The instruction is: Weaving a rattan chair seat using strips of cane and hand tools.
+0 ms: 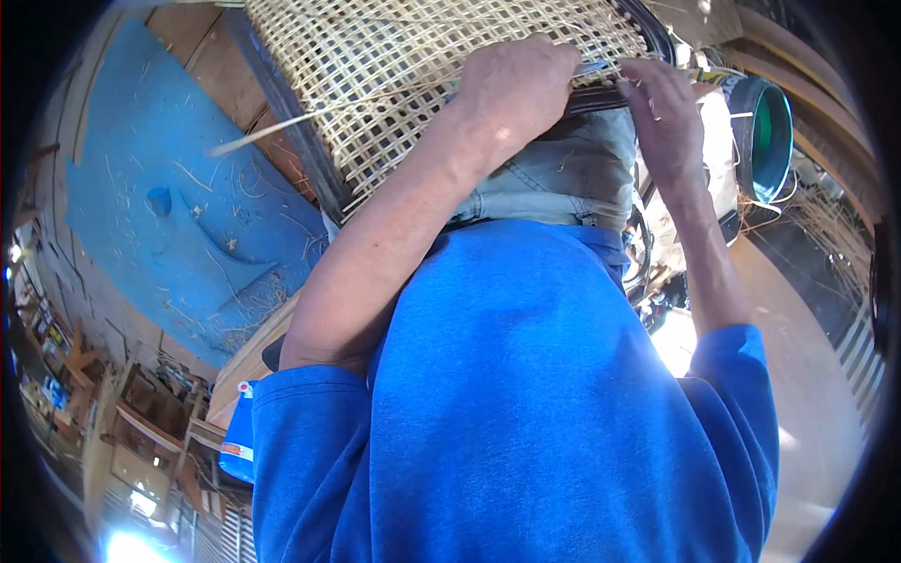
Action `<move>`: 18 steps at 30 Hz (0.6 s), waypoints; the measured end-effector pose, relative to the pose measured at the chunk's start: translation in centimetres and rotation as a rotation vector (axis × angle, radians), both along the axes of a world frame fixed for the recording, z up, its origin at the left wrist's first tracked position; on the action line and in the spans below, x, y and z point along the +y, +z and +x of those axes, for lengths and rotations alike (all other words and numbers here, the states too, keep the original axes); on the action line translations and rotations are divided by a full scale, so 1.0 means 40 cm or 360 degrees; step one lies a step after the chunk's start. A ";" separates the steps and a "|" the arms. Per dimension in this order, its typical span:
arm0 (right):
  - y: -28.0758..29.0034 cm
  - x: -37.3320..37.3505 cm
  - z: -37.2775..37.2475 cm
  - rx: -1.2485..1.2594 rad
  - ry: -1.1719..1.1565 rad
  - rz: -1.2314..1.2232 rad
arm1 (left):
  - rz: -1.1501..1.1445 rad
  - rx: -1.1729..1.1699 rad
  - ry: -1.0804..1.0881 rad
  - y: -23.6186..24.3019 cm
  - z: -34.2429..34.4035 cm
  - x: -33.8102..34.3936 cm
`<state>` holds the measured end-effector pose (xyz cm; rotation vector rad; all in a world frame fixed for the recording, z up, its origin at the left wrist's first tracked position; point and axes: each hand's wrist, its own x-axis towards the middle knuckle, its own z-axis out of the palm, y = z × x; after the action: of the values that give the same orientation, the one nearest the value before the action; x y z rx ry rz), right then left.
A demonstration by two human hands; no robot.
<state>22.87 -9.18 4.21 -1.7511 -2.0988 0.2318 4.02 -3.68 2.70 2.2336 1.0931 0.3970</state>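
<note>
A panel of open woven cane [375,84] in a dark wooden frame [298,136] lies across my lap. My left hand [521,89] is closed over the panel's near right part. It grips a slim blue tool [590,68], whose pointed tip shows past the fingers; most of it is hidden. Close by, my right hand [668,122] has its fingers bent together at the frame's right corner. What they pinch, if anything, cannot be made out. One loose cane strand [272,129] runs over the weave and sticks out past the frame's left side.
At left a blue sheet [141,225] is littered with cane scraps. A teal, open-mouthed container [756,141] lies on its side at right, near curved wooden boards [798,70] and a heap of cane trimmings [831,225]. A blue container [239,436] stands at lower left.
</note>
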 end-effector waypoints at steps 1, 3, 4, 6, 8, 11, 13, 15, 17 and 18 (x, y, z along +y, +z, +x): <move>0.005 -0.017 0.004 0.0158 -0.0173 -0.0033 | -0.0089 0.0065 -0.0038 -0.003 0.004 0.007; 0.022 -0.065 -0.008 0.0295 -0.0430 -0.0153 | -0.0138 0.0085 -0.0090 -0.016 0.000 0.017; 0.021 -0.089 -0.016 0.0273 -0.0517 -0.0240 | -0.0134 0.0093 -0.0129 -0.018 0.000 0.020; -0.019 -0.148 -0.032 0.0551 -0.0581 -0.0275 | -0.0083 0.0107 -0.0151 -0.014 -0.001 0.024; -0.050 -0.195 -0.033 0.0513 -0.0513 -0.0278 | -0.0070 0.0149 -0.0235 -0.007 0.002 0.028; -0.054 -0.211 -0.053 0.0609 -0.0552 -0.0221 | -0.0045 0.0055 -0.0222 -0.002 0.004 0.020; -0.074 -0.207 -0.063 0.0680 -0.0572 -0.0143 | -0.0032 0.0059 -0.0255 -0.005 0.008 0.017; -0.086 -0.203 -0.067 0.0749 -0.0587 -0.0060 | -0.0016 0.0062 -0.0282 -0.009 0.012 0.015; -0.087 -0.198 -0.067 0.0740 -0.0556 -0.0080 | 0.0134 0.0082 -0.0260 -0.015 0.012 0.011; -0.092 -0.197 -0.067 0.0750 -0.0569 -0.0078 | 0.0135 0.0092 -0.0274 -0.017 0.014 0.008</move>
<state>20.20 -17.07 0.54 -1.8431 -1.4389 0.5346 4.60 -3.35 2.02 2.4053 0.9189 0.3126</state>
